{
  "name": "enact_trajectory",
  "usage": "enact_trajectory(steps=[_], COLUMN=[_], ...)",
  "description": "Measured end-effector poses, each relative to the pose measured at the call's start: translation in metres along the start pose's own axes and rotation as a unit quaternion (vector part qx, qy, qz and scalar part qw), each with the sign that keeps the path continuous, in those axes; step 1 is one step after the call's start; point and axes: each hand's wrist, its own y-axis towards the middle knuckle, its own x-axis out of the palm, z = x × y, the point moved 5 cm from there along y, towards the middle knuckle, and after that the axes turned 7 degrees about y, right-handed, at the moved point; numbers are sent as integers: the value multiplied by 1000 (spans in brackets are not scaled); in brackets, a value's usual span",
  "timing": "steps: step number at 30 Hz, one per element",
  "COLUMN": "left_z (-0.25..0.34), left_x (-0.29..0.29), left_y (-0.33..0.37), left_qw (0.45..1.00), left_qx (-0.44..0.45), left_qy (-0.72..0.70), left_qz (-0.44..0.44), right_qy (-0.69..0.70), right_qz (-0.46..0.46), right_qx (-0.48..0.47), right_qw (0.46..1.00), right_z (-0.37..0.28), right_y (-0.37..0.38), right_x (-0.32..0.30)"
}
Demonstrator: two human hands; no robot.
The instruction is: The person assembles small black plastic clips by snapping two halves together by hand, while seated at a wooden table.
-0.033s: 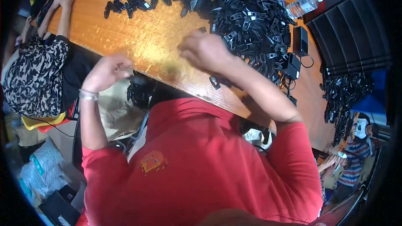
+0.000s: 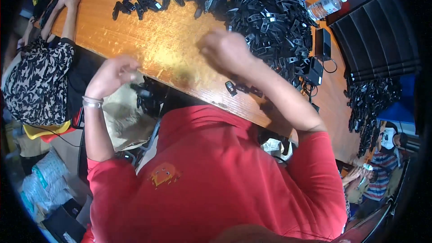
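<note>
My left hand (image 2: pixel 111 76), with a bangle at the wrist, hovers just off the table's near edge at left. Its thumb and fingers are apart, and nothing shows between them. Below it, an open pale sack (image 2: pixel 122 119) holds black plastic pieces (image 2: pixel 149 96); one near my fingers is blurred. Over the wooden table (image 2: pixel 175 31), my right hand (image 2: pixel 227 50) is smeared by motion at the left side of a big heap of small black plastic clips (image 2: pixel 270 29). Its fingers curl downward, and whether they hold a clip is hidden. A few loose clips (image 2: pixel 231 88) lie under my right forearm.
A clear plastic bottle (image 2: pixel 325 7) lies at the heap's far right. Black adapter boxes (image 2: pixel 313 71) with cables sit right of the heap. Another clip pile (image 2: pixel 366 108) is at far right. At left, a person in a patterned top (image 2: pixel 38 81) rests their hands on the table.
My left hand has shifted slightly up and left, its fingers spreading. My right hand has moved a little right, toward the heap. A dark blur now shows above the sack.
</note>
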Motion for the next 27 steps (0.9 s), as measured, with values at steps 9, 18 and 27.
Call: enact_trajectory(steps=[9, 18, 27], left_z=[85, 87, 56], left_x=[52, 67, 57], left_y=[160, 185, 126], left_qw=[956, 946, 987], left_qx=[54, 3, 0], left_qy=[51, 112, 29], left_qz=[284, 303, 155], right_qy=[-183, -23, 9], right_qz=[-36, -72, -72], right_qx=[39, 196, 65], right_qw=[982, 978, 995], right_z=[23, 8, 6], right_y=[20, 19, -7], right_x=[16, 23, -1])
